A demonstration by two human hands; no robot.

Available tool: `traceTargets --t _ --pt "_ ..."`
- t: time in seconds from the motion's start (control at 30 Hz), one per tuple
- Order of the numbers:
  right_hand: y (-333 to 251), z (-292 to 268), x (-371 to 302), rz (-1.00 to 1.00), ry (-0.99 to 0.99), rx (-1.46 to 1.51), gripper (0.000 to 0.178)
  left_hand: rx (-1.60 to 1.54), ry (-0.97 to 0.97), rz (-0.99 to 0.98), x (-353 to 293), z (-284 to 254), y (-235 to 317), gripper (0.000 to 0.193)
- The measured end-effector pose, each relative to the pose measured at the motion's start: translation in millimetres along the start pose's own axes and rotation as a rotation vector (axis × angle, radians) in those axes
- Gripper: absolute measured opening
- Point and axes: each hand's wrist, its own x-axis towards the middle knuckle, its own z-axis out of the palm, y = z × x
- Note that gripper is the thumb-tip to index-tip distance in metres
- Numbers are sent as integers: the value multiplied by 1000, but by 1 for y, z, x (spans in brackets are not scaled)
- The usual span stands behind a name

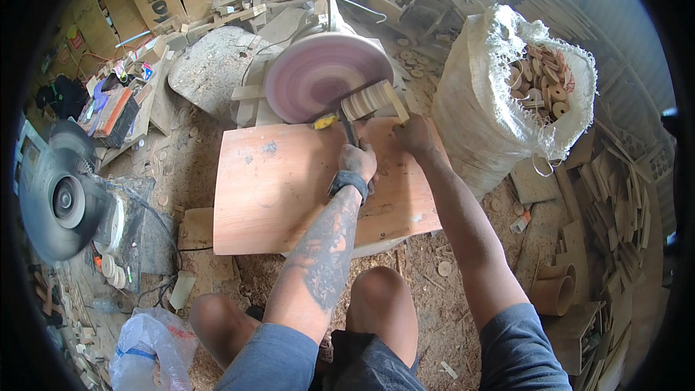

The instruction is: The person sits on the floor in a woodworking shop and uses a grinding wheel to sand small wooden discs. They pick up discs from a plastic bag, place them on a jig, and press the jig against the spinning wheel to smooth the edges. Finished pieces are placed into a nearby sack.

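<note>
A large round sanding disc (297, 87), ringed in purple and tan, stands upright in front of me. Against or just before its lower right face lies a stack of round wooden discs (368, 100), tilted sideways; whether they touch cannot be made out. My left hand (356, 163) is closed round a dark bar-like handle (349, 130) at the stack's left end, where a yellow piece (326, 122) sticks out. At the other end my right hand (415, 135) grips a narrow wooden strip (396, 103). Both hands are above a curved plywood board (250, 192).
On the right stands a white woven sack (467, 101) filled with small wooden discs (541, 80). A fan (65, 199) is at the left, a clear plastic bag (152, 347) at lower left. Wood scraps (615, 203) pile up along the right; sawdust and shavings (449, 311) cover the floor.
</note>
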Motion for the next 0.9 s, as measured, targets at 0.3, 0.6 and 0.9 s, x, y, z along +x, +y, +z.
traceTargets --t 0.3,0.6,0.9 --pt "-3 -2 -1 4 -24 12 36 7 -8 4 3 1 -2 44" --pt "-3 -2 -3 -30 24 20 37 -2 3 -11 -1 0 2 42" --pt "-1 -1 -2 -20 30 69 28 28 -1 11 0 -1 1 44"
